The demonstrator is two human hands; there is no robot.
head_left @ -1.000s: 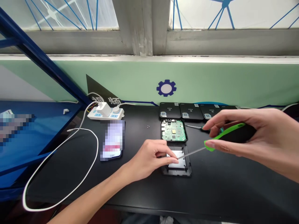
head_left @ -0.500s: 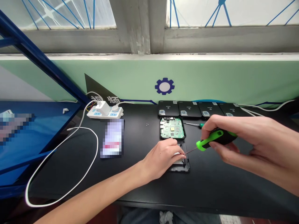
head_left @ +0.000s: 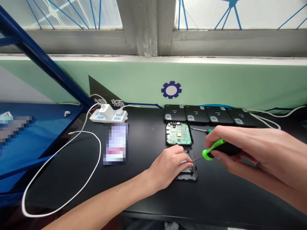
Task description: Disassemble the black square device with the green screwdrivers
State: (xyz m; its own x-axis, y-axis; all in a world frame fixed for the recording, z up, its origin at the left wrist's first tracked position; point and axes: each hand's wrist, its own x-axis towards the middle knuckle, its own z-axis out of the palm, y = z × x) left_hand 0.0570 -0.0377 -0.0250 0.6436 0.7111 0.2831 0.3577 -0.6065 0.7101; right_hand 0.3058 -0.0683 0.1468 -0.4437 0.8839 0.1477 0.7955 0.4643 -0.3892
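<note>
My right hand (head_left: 251,143) grips a screwdriver (head_left: 226,148) by its black and bright-green handle, the thin shaft pointing left. At the shaft's tip, the thumb and fingers of my left hand (head_left: 168,164) are pinched together; whatever sits between them is hidden. Beneath my left hand lies a black case cover (head_left: 194,175) with a silvery plate, partly covered by the fingers. Just behind it is an open black case holding a green circuit board (head_left: 179,134). A few tiny screws (head_left: 153,129) lie on the table to the left.
Several closed black boxes (head_left: 196,113) stand in a row along the wall. A second screwdriver (head_left: 200,130) lies right of the circuit board. On the left are a blurred flat phone-like thing (head_left: 116,143), a white power strip (head_left: 109,116) and a looped white cable (head_left: 100,150).
The view has shifted slightly. My right hand has turned the screwdriver handle a little, while my left fingers stay pinched at its tip.
</note>
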